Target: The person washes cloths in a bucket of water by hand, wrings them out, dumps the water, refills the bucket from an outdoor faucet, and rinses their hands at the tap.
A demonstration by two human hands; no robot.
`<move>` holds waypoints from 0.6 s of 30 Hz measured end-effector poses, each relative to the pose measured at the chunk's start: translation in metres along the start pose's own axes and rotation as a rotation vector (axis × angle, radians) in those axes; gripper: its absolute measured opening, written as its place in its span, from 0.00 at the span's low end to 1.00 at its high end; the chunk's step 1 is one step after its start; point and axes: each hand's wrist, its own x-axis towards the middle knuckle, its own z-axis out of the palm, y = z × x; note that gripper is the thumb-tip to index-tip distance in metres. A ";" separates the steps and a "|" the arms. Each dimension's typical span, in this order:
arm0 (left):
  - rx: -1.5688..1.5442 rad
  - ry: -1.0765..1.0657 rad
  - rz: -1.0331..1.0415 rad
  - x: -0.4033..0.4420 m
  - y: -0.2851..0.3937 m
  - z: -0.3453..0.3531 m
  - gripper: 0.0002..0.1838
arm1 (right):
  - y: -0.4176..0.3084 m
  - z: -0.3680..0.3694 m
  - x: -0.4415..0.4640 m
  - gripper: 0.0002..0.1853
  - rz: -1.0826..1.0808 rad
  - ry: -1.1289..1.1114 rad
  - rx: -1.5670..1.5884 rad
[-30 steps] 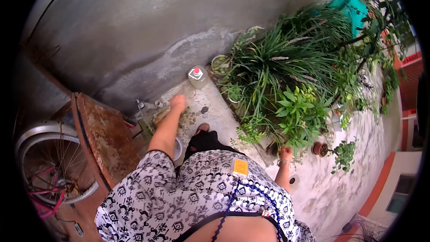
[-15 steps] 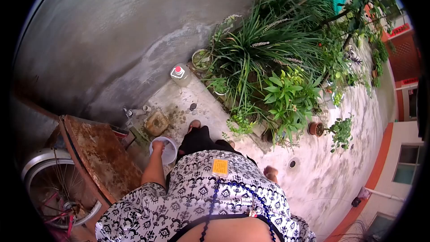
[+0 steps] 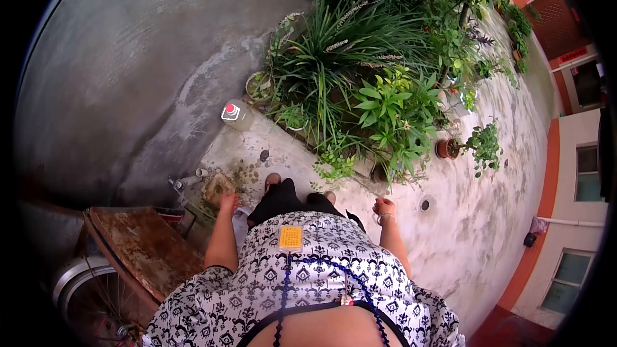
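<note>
A person's left hand (image 3: 228,202) hangs by a partly hidden white plastic bucket (image 3: 240,225) at near left, the right hand (image 3: 384,206) well apart at right; fingers curl, any pinch impossible to tell, no step visibly finished

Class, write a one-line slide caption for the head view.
Left hand near a bucket, right hand held apart, plants and a jug ahead.

the pale, blotchy concrete ground (image 3: 479,231) bears a clear jug (image 3: 239,118) with 1 red cap, close to the wall (image 3: 148,38). a rough yellowish block (image 3: 216,186) sits near a white bucket (image 3: 240,226), mostly hidden. 2 shod feet (image 3: 272,180) stand there too; well apart, 1 brown pot (image 3: 445,148) holds a leafy plant (image 3: 483,148).
</note>
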 end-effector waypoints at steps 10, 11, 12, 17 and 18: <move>0.121 0.093 -0.239 -0.010 -0.024 -0.020 0.07 | 0.071 -0.047 -0.021 0.06 0.287 0.212 0.157; 0.102 0.073 -0.222 -0.004 -0.017 -0.016 0.06 | 0.066 -0.043 -0.019 0.05 0.255 0.168 0.163; 0.082 0.052 -0.205 0.001 -0.010 -0.011 0.05 | 0.060 -0.038 -0.016 0.04 0.222 0.125 0.169; -0.029 -0.091 0.008 0.010 0.033 0.020 0.02 | 0.009 -0.005 -0.017 0.06 0.053 0.027 0.139; -0.076 -0.125 0.040 0.011 0.039 0.025 0.02 | 0.000 -0.002 -0.020 0.06 0.020 0.018 0.108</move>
